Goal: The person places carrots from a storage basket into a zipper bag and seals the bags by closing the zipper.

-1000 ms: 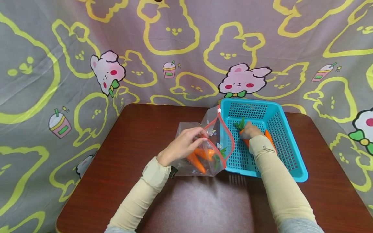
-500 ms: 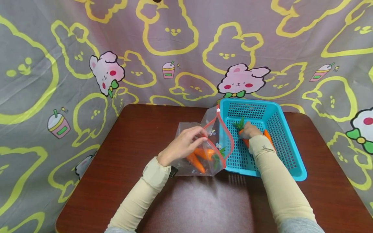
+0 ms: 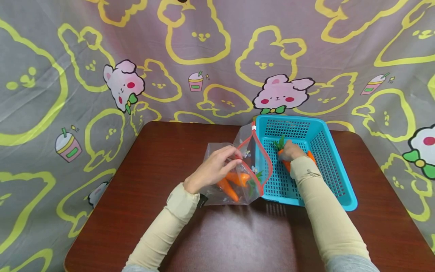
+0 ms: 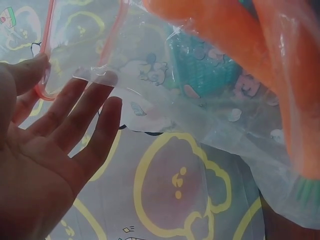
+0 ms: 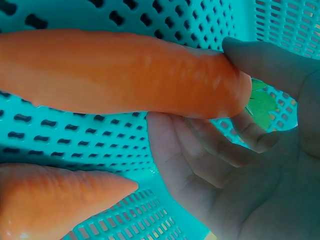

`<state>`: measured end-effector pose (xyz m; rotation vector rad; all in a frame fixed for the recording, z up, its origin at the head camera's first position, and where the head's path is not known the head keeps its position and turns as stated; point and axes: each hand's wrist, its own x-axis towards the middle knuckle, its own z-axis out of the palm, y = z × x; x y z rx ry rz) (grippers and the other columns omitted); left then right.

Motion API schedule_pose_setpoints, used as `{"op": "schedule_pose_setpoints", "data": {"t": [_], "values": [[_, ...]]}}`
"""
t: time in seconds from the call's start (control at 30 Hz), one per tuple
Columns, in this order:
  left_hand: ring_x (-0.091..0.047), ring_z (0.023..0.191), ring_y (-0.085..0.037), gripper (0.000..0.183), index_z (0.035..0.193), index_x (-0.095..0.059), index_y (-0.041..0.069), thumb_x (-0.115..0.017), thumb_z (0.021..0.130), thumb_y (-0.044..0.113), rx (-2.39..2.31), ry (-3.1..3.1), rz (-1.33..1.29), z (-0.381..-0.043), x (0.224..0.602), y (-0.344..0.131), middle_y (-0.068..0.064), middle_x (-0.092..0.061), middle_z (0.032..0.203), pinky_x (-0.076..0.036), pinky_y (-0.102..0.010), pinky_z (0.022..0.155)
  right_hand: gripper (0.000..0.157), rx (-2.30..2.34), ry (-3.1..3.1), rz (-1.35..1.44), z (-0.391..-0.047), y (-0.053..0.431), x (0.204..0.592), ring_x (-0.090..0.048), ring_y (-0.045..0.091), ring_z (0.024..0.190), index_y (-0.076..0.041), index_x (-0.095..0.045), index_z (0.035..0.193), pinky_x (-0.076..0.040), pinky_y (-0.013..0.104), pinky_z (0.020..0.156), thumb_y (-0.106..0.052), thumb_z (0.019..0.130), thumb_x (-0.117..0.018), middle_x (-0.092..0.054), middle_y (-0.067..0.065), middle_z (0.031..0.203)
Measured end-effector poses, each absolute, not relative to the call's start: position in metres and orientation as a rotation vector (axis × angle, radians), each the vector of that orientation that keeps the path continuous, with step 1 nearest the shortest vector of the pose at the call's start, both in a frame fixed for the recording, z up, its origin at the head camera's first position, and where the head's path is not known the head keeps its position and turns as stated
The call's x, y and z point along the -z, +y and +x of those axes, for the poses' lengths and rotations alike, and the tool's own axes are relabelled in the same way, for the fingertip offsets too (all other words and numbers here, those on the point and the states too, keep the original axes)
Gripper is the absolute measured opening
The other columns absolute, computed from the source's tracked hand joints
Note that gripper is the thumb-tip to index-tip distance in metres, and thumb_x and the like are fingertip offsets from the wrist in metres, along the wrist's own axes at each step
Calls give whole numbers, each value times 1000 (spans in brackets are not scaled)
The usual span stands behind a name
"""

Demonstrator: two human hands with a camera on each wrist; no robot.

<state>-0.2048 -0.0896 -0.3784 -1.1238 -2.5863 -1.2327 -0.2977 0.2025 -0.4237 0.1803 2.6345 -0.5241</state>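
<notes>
My left hand (image 3: 214, 168) pinches the red zip edge of a clear zip bag (image 3: 212, 151) between thumb and fingers. The bag's mouth gapes toward the basket, and orange carrots (image 3: 228, 190) with green tops lie inside it. In the blue basket (image 3: 353, 202), my right hand (image 3: 292, 151) grips a carrot (image 5: 125, 75) near its leafy end, thumb on one side and fingers on the other. Another carrot (image 5: 55, 200) lies apart from the fingers in the right wrist view; in the head view my forearm partly hides it.
The brown table (image 3: 170, 151) carries the bag and the basket. A grey curtain (image 3: 224, 37) with yellow outlines and rabbit prints hangs behind and at both sides. The basket's near-left rim stands right against the bag's mouth.
Both hands keep their holds almost unmoved. The right forearm covers slightly more of the second carrot, and the head view has shifted a little.
</notes>
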Motion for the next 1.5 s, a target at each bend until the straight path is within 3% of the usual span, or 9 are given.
{"op": "schedule_pose_setpoints", "data": {"t": [0.3,0.63,0.9,1.23,1.5], "values": [[-63,93,-10,12,104,-60,10,-60,96,19,1254,-2562,-1126,-206,380,-90,1,-60,100,-54,-22,81,72,535,2642,157,-296,203,420,-43,52,122,13,-14,143,-42,58,99,-20,94,-55,-37,41,136],[-63,93,-11,12,104,-60,11,-59,96,19,1255,-2550,-1109,-207,381,-90,1,-59,99,-54,-21,80,53,645,2680,129,-292,201,415,-50,49,112,8,-30,132,-47,54,87,-18,94,-56,-46,37,124],[-61,91,-9,11,105,-59,11,-57,97,20,1251,-2548,-1094,-207,383,-90,1,-59,99,-54,-22,80,52,725,2684,123,-292,199,411,-54,41,99,6,-29,132,-48,43,72,-18,94,-56,-48,35,122],[-56,84,-8,11,105,-59,11,-57,98,20,1239,-2539,-1091,-207,383,-91,1,-58,98,-52,-22,75,49,797,2742,90,-287,193,402,-54,39,96,7,-30,128,-50,43,75,-17,94,-56,-50,32,115],[-53,81,-9,10,105,-58,11,-56,98,18,1232,-2541,-1079,-207,385,-91,1,-58,98,-49,-22,71,49,838,2744,80,-283,191,395,-55,35,91,6,-30,128,-48,36,70,-19,95,-55,-49,31,114]]}}
